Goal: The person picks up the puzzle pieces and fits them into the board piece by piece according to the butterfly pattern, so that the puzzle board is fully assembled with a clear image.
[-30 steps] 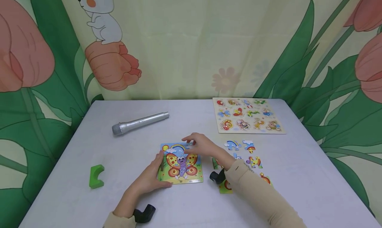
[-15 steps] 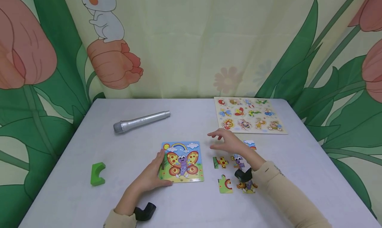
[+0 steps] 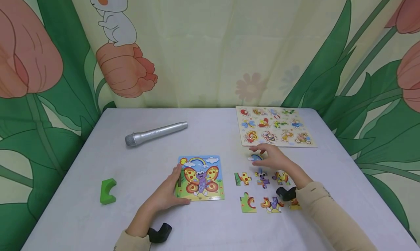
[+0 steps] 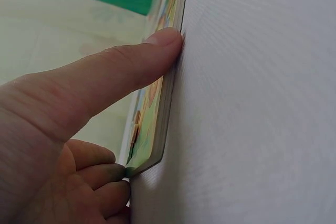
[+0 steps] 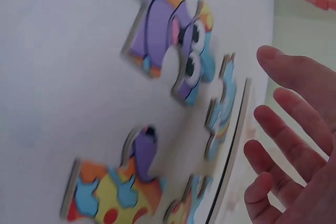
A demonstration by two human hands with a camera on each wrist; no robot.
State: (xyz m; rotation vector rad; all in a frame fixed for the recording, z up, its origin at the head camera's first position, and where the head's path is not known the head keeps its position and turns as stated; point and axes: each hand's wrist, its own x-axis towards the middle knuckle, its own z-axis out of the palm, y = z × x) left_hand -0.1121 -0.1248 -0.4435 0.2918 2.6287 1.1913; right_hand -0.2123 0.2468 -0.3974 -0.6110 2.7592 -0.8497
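A square butterfly puzzle board (image 3: 201,178) lies at mid-table in the head view. My left hand (image 3: 168,189) grips its near left corner, thumb against the front edge and fingers at the left side; the left wrist view shows this thumb (image 4: 123,66) on the edge. My right hand (image 3: 273,158) hovers with spread, bent fingers at the back of the loose jigsaw pieces and holds nothing. Closest to its fingertips is a rainbow piece (image 3: 255,157), also in the right wrist view. Nearer me lie a purple face piece (image 3: 262,178) and several wing pieces. The hand hides part of the back row.
An insect picture board (image 3: 276,128) lies at the back right. A silver microphone (image 3: 156,133) rests at the back left, and a green notched block (image 3: 107,191) stands at the left. A patterned curtain (image 3: 210,46) hangs behind the table.
My right hand has moved right, from above the butterfly board to over the back row of pieces, uncovering the front pieces. The left hand stays on the board.
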